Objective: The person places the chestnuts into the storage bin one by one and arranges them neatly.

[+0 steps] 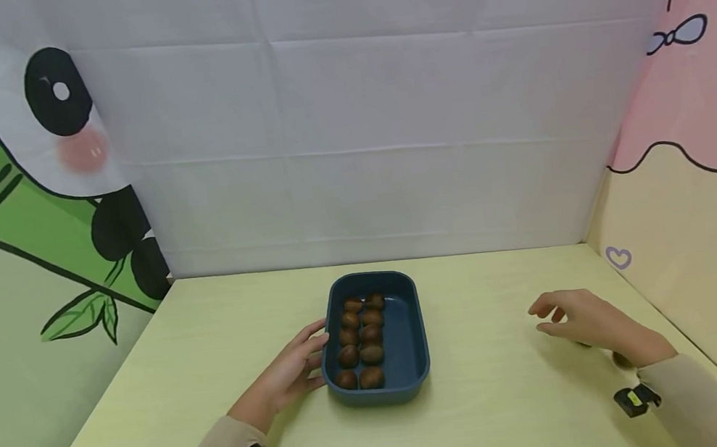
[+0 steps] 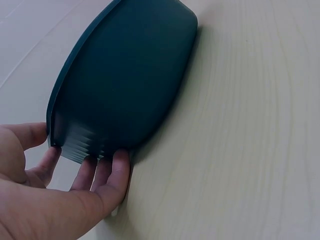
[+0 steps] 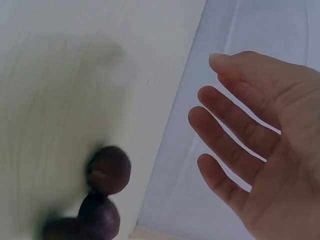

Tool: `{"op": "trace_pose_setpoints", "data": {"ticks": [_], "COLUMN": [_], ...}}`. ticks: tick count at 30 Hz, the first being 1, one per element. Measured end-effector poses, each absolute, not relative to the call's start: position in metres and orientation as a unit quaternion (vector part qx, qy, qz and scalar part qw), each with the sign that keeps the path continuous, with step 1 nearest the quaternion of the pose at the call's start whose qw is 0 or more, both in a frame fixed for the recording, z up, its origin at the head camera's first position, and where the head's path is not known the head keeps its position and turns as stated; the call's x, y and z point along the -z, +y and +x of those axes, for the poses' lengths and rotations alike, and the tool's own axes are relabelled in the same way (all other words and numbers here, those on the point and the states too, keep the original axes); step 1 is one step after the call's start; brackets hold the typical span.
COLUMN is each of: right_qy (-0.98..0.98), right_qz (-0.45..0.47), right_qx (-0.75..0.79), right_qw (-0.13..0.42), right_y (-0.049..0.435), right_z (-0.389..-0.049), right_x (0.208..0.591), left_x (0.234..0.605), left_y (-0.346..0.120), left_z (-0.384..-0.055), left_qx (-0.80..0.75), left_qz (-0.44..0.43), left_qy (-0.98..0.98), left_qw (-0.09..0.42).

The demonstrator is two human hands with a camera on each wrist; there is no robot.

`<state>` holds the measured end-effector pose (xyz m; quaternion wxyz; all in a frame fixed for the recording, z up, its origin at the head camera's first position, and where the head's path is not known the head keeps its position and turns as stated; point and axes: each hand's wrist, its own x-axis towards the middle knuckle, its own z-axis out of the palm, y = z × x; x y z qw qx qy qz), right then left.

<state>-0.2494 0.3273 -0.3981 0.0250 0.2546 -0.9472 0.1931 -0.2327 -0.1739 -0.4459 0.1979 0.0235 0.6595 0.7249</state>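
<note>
Near the middle of the table stands a dark blue rectangular box (image 1: 404, 342). Chestnuts (image 1: 371, 335) lie inside it in two columns along its left part. My left hand (image 1: 295, 365) holds the box by its left side; in the left wrist view the fingertips (image 2: 120, 162) press on the outer wall and the thumb meets the rim. Over at the right, my right hand (image 1: 588, 319) hovers above the table with loosely bent, separated fingers and nothing in them. Below it are more chestnuts (image 3: 109, 170), mostly hidden by the hand and wrist in the head view.
The pale wood-grain table (image 1: 482, 400) meets a white cloth panel (image 1: 376, 141) at the back. A printed wall (image 1: 695, 239) borders the right edge, and another printed wall (image 1: 36, 403) the left. Black wrist cameras (image 1: 636, 398) sit on both sleeves.
</note>
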Motion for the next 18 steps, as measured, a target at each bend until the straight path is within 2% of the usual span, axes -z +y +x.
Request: {"op": "trace_pose_setpoints", "data": {"ticks": [8,18], "right_qy": [-0.969,-0.973], "right_qz": [0.176,0.158], "right_qx": [-0.173,-0.169], "right_qw": [0.006,-0.02], "right_y": [0.373,0.381], "right_z": [-0.248,-0.253], "right_x": [0.416,0.425], "left_x": [0.445,0.446], "left_y": [-0.174,-0.174], "left_z": [-0.232,-0.233], "left_qx": [-0.726,-0.725], "left_qz": [0.026,0.026], "left_qy": [0.659,0.659], "left_qw": [0.196,0.196]}}
